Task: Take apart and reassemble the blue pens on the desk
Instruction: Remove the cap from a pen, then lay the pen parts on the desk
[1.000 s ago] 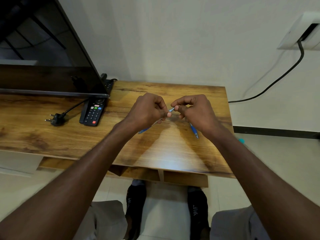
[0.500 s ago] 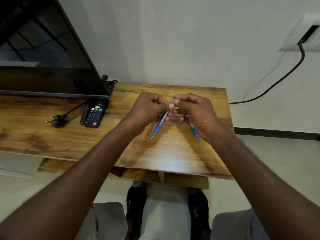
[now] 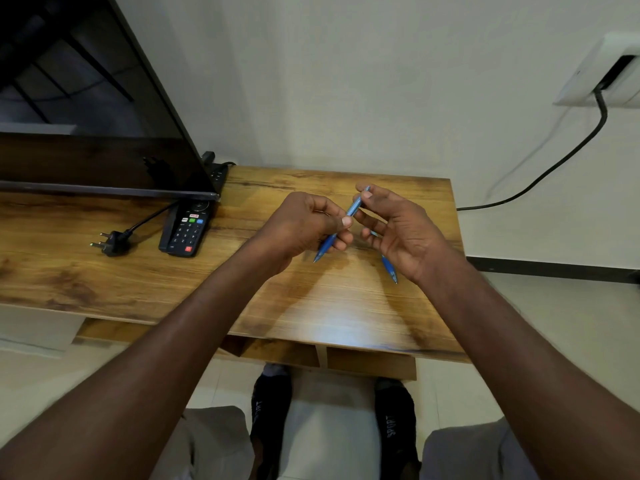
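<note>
A wooden desk (image 3: 138, 271) stretches in front of me, and a television (image 3: 86, 98) stands on its far left part, dark screen facing me. My left hand (image 3: 304, 226) hovers above the middle of the desk, closed around the lower half of a blue pen (image 3: 341, 225), thumb pressing on the barrel. The pen slants up to the right, its tip pointing down toward the desk without touching it. My right hand (image 3: 398, 230) is held just beside the left, thumb and forefinger pinching the pen's upper end while the other fingers curl loosely. A second blue pen (image 3: 389, 270) lies on the desk under my right hand, only its lower part visible past the palm. A black remote control (image 3: 185, 230) rests on the desk beneath the television's edge, and to its left lies an unplugged black power plug (image 3: 112, 242) with its cable running back toward the television.
</note>
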Demonstrator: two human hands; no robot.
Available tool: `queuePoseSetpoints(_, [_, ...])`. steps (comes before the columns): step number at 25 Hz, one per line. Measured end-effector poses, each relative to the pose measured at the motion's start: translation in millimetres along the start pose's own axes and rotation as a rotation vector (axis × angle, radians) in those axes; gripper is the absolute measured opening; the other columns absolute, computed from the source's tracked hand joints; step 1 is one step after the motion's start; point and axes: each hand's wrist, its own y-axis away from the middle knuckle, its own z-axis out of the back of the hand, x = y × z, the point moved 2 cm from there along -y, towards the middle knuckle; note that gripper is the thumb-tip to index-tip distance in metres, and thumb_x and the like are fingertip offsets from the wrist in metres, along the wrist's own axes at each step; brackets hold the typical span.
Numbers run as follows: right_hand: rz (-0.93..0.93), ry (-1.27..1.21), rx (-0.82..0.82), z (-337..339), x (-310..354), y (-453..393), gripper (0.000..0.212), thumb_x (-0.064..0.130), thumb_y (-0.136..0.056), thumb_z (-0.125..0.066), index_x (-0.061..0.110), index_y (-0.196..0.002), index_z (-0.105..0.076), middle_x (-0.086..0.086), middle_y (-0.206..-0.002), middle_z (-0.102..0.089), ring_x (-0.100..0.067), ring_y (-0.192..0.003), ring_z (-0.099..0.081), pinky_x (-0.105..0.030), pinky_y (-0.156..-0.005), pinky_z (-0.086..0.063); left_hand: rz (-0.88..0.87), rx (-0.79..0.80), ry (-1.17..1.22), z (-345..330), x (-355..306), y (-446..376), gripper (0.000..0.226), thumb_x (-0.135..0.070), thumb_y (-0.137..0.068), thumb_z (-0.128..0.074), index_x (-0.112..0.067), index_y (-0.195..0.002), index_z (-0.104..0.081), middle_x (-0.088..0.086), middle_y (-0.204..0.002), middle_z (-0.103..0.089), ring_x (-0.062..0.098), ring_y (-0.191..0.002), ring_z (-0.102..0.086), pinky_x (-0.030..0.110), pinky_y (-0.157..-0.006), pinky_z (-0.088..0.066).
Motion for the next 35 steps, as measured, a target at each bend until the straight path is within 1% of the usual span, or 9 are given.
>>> queuePoseSetpoints(6, [-0.004, 0.007, 0.127, -8, 1, 3, 0.024, 0.031, -0.107, -0.058, 0.018, -0.119, -0.073, -0.004, -0.116, -0.079, -0.014, -0.089, -0.074, -0.033, -0.08, -0.054, -0.052, -0.027, -0.003, -3, -5, 2, 0.021, -0.015, -0.096, -0.075, 0.003, -0.106, -0.073, 0.017, -0.09, -0.08, 0.024, -0.079, -0.077, 0.027, -0.066, -0.062])
queuePoseSetpoints(10, [0.017, -0.057, 0.123, -5, 4, 3, 0.02, 0.031, -0.108, -0.055, 0.02, -0.112, -0.071, -0.003, -0.105, -0.079, -0.02, -0.099, -0.072, -0.038, -0.091, -0.052, -0.074, 0.051, -0.133, -1, -3, 2, 0.022, -0.024, -0.096, -0.075, -0.002, -0.101, -0.074, 0.017, -0.089, -0.079, 0.025, -0.078, -0.073, 0.031, -0.068, -0.059])
queuePoseSetpoints(14, [-0.005, -0.13, 0.199, -10, 2, 3, 0.027, 0.036, -0.11, -0.05, 0.018, -0.111, -0.07, 0.0, -0.089, -0.066, -0.017, -0.091, -0.07, -0.033, -0.075, -0.053, -0.091, 0.034, -0.164, -3, 0, 0, 0.027, -0.024, -0.095, -0.077, 0.002, -0.1, -0.073, 0.019, -0.086, -0.078, 0.022, -0.074, -0.073, 0.032, -0.067, -0.059])
queuePoseSetpoints(17, [-0.023, -0.215, 0.222, -10, 3, 2, 0.033, 0.039, -0.108, -0.048, 0.015, -0.115, -0.069, 0.0, -0.084, -0.06, -0.018, -0.088, -0.069, -0.035, -0.072, -0.05, -0.071, 0.014, -0.173, -2, 1, -1, 0.033, -0.028, -0.093, -0.079, 0.003, -0.103, -0.071, 0.016, -0.085, -0.079, 0.022, -0.072, -0.074, 0.031, -0.067, -0.06])
queuePoseSetpoints(21, [0.002, -0.342, 0.196, -3, 7, -1, 0.031, 0.037, -0.109, -0.045, 0.016, -0.114, -0.068, 0.001, -0.082, -0.055, -0.018, -0.084, -0.066, -0.041, -0.082, -0.048, -0.01, 0.128, -0.205, -1, 2, 0, 0.028, -0.021, -0.09, -0.082, 0.001, -0.106, -0.072, 0.017, -0.09, -0.08, 0.024, -0.078, -0.075, 0.037, -0.076, -0.062])
queuePoseSetpoints(24, [0.004, -0.429, 0.204, -2, 8, -2, 0.031, 0.04, -0.107, -0.048, 0.015, -0.112, -0.067, 0.0, -0.08, -0.053, -0.018, -0.082, -0.061, -0.041, -0.084, -0.047, -0.022, 0.138, -0.196, -2, 2, 1, 0.025, -0.013, -0.09, -0.081, 0.003, -0.106, -0.073, 0.019, -0.091, -0.079, 0.027, -0.078, -0.075, 0.039, -0.077, -0.063])
queuePoseSetpoints(30, [-0.075, -0.531, 0.235, -1, 3, -2, 0.053, 0.065, -0.1, -0.051, 0.015, -0.085, -0.063, 0.0, -0.07, -0.046, -0.018, -0.068, -0.052, -0.039, -0.078, -0.043, -0.086, 0.116, -0.2, -3, 2, 1, 0.018, -0.009, -0.09, -0.081, 0.003, -0.102, -0.074, 0.02, -0.087, -0.078, 0.025, -0.073, -0.074, 0.032, -0.069, -0.061])
queuePoseSetpoints(32, [-0.096, -0.539, 0.223, -2, 1, -2, 0.054, 0.064, -0.098, -0.051, 0.016, -0.074, -0.055, 0.001, -0.064, -0.04, -0.017, -0.062, -0.045, -0.037, -0.074, -0.042, -0.079, 0.14, -0.2, -3, 2, 1, 0.018, -0.009, -0.091, -0.079, 0.004, -0.103, -0.074, 0.02, -0.088, -0.079, 0.026, -0.076, -0.075, 0.033, -0.071, -0.062])
queuePoseSetpoints(35, [-0.111, -0.689, 0.163, 2, -1, -4, 0.054, 0.06, -0.099, -0.049, 0.017, -0.067, -0.048, 0.004, -0.058, -0.031, -0.014, -0.053, -0.033, -0.031, -0.064, -0.039, -0.014, 0.254, -0.16, 3, 5, 1, 0.017, -0.005, -0.096, -0.072, 0.001, -0.112, -0.074, 0.019, -0.099, -0.08, 0.033, -0.094, -0.078, 0.039, -0.083, -0.062])
